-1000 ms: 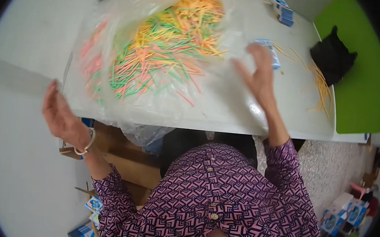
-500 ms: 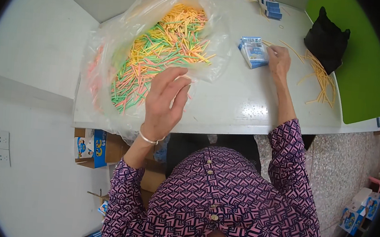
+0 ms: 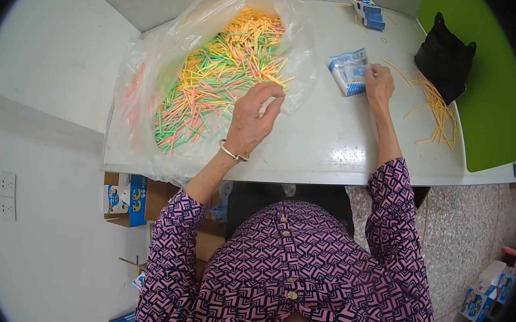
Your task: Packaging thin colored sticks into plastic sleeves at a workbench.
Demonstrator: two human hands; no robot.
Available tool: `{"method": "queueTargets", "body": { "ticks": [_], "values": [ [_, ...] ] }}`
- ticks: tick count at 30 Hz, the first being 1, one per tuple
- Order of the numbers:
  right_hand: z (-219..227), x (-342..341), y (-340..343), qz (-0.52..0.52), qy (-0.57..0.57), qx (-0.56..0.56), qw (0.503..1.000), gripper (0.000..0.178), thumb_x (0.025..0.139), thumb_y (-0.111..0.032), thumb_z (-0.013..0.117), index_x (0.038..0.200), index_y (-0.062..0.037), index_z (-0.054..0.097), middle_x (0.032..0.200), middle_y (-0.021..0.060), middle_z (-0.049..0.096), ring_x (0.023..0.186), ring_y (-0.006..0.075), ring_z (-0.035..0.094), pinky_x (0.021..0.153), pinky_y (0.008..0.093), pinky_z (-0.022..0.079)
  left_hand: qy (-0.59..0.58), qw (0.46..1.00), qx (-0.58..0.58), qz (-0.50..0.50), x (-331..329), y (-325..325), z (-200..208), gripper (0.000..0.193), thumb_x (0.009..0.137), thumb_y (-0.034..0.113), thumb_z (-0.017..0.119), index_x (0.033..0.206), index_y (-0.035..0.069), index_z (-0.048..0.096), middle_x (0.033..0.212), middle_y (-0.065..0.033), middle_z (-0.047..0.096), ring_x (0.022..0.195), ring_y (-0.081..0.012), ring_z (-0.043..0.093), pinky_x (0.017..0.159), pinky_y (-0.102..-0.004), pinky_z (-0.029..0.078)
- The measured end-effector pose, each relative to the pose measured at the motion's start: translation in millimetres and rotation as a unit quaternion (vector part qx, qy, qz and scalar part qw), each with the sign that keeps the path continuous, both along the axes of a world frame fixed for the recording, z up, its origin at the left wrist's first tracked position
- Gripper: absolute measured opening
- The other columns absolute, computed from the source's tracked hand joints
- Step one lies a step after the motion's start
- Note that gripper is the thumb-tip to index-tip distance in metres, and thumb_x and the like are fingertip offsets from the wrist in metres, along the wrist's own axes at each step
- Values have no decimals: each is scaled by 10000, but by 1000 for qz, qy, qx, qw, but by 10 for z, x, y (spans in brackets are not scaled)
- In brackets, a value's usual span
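A small blue-and-white plastic packet [image 3: 353, 64] lies on the table, its top layer lifted and tilted at the far side. My right hand [image 3: 379, 84] pinches the packet's right edge, with the fingers bent together. My left hand [image 3: 256, 115], with a bracelet at the wrist, hovers at the right front of a large clear plastic bag [image 3: 301, 54]. Its fingers are curled together; whether something small sits between the fingertips is hidden. Inside the open bag is a heap of thin short sticks [image 3: 206, 89] in yellow, green, pink and orange.
Loose pale-yellow sticks or bands [image 3: 437, 112] lie at the right beside a black bag [image 3: 445, 58]. More blue-and-white packets [image 3: 367, 14] are stacked at the back. A green panel [image 3: 496, 102] borders the right side; cartons [image 3: 134, 202] stand under the table.
My left hand has moved right, towards the packet, and its fingers have drawn closer together. The packet under my right hand has shifted, its upper layer now raised and turned.
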State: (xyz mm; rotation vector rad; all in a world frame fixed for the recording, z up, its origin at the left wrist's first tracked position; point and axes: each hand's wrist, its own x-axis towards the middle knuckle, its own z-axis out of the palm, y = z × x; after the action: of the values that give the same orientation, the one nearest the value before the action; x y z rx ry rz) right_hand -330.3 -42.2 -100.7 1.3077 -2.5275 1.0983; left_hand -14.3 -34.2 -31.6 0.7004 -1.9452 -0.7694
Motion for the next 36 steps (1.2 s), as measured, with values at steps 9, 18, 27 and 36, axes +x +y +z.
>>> {"method": "queueTargets", "body": {
  "ticks": [9,18,27,36],
  "values": [
    [940,667,576,323,-218,-53,920,256,883,-251,583,892,-3,648,706,0,530,664,75,451,602,230,377,35,995,-93,28,-373,-270,204,227,768,107,659,953,-6,593,903,-149,630,791,-272,619,709,-312,486],
    [733,847,559,338,-144,-29,930,214,876,-170,590,860,42,619,682,26,551,651,89,468,597,246,380,-153,977,140,-55,-147,-242,-211,392,784,120,674,1115,5,497,701,-79,586,619,-143,554,627,-279,467],
    [794,1288,651,451,-184,-5,873,178,841,-125,610,856,52,617,696,50,570,674,118,495,617,260,391,-48,999,-9,7,-52,-47,-7,113,763,117,676,841,37,690,790,-85,640,729,-195,584,653,-291,450],
    [743,1706,670,448,-215,27,867,204,838,-144,615,831,59,606,651,59,546,610,111,451,559,264,362,-150,982,-65,92,362,95,4,101,792,88,643,861,23,678,773,-67,634,700,-176,566,630,-269,438]
  ]
}}
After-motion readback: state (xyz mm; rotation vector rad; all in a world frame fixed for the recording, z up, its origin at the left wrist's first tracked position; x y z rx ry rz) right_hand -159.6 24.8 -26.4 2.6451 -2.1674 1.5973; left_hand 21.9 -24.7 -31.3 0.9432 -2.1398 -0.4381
